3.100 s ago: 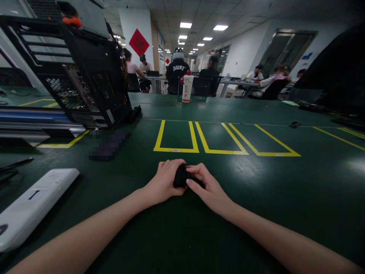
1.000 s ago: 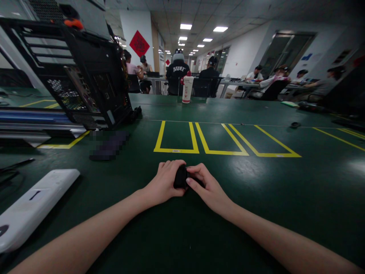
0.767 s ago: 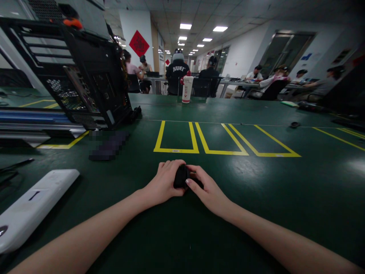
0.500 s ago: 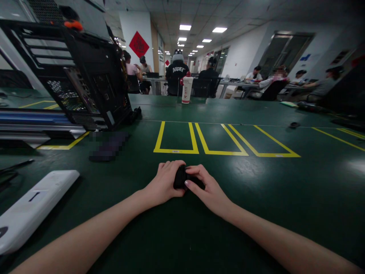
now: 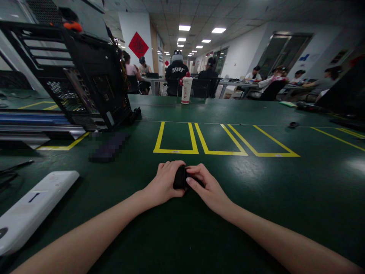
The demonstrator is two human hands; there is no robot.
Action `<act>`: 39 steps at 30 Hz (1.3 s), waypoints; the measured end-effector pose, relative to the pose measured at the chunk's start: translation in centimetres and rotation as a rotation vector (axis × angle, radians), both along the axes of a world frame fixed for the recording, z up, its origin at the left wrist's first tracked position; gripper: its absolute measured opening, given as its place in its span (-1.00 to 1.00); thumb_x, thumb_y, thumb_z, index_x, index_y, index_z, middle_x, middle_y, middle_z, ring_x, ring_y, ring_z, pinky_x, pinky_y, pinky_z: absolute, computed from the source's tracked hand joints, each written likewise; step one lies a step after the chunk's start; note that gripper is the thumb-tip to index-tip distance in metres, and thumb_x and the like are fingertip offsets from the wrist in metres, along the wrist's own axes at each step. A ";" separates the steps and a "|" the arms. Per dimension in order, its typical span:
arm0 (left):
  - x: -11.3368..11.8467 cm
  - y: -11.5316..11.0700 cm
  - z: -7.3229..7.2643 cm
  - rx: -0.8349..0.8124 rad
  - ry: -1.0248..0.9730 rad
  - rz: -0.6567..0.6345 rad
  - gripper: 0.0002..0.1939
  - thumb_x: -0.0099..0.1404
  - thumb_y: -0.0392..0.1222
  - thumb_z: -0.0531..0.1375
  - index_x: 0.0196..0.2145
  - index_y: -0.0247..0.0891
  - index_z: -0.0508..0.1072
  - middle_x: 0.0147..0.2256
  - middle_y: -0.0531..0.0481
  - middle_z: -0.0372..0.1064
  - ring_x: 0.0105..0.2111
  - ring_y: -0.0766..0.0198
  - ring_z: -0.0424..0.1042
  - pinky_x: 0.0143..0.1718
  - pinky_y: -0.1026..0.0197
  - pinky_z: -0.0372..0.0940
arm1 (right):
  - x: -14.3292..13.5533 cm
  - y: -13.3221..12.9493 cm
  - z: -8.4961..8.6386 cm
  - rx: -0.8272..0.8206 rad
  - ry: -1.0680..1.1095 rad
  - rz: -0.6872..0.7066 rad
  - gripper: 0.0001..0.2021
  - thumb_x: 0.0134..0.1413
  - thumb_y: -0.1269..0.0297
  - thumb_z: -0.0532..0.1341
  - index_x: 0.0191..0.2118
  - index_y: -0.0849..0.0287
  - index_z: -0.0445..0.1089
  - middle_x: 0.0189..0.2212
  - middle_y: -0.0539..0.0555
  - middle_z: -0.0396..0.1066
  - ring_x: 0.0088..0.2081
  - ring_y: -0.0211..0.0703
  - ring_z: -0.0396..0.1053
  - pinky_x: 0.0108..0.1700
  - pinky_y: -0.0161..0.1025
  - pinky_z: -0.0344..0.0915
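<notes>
Left hand (image 5: 164, 183) and right hand (image 5: 205, 188) meet on the green table (image 5: 285, 198), both closed around a small black object (image 5: 180, 177) held between them just short of the yellow floor-tape boxes (image 5: 176, 137). The two-sided grasp, hands resting on the surface, appears to steady the object. A white flat device (image 5: 31, 207) lies well apart at left, an open computer case (image 5: 85, 80) beyond.

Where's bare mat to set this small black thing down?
Bare green mat lies right of the right hand and inside the yellow taped boxes. The left is crowded: white oblong device, black open computer case.
</notes>
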State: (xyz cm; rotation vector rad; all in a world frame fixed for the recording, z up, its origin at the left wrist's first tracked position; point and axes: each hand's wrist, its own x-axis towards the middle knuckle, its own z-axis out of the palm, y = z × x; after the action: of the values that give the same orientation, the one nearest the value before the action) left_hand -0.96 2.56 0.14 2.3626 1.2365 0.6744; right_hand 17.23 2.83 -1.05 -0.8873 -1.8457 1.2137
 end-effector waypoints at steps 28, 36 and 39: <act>0.1 0.0 0.2 -0.026 0.000 0.022 -0.43 0.07 -0.22 0.25 0.00 -0.18 0.10 -0.07 -0.09 0.23 -0.08 0.03 0.25 -0.05 -0.04 0.11 | 0.2 -0.4 0.3 0.082 -0.130 -0.001 -0.76 0.14 0.35 0.08 -0.05 0.07 0.17 -0.10 0.07 0.25 -0.06 -0.13 0.29 0.01 -0.03 0.27; 0.0 0.1 0.3 -0.039 -0.011 0.008 -0.45 0.09 -0.20 0.24 0.00 -0.17 0.10 -0.07 -0.09 0.23 -0.08 0.03 0.26 -0.05 -0.06 0.10 | 0.0 -0.1 -0.4 0.056 -0.111 -0.045 -0.71 0.14 0.34 0.07 0.00 0.06 0.13 -0.06 0.06 0.24 0.00 -0.14 0.25 0.06 -0.04 0.24; 0.0 0.1 0.2 -0.030 -0.008 0.011 -0.45 0.08 -0.20 0.24 -0.01 -0.18 0.11 -0.08 -0.09 0.24 -0.08 0.04 0.26 -0.05 -0.04 0.10 | 0.0 -0.3 -0.1 0.074 -0.169 -0.044 -0.68 0.16 0.33 0.06 0.05 0.08 0.11 -0.05 0.09 0.23 0.00 -0.12 0.25 0.06 -0.03 0.22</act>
State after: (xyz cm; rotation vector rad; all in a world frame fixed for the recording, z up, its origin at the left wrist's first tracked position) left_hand -0.98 2.64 0.35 2.3283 1.2489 0.6629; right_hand 17.21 2.57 -1.15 -1.0094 -1.9798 1.0638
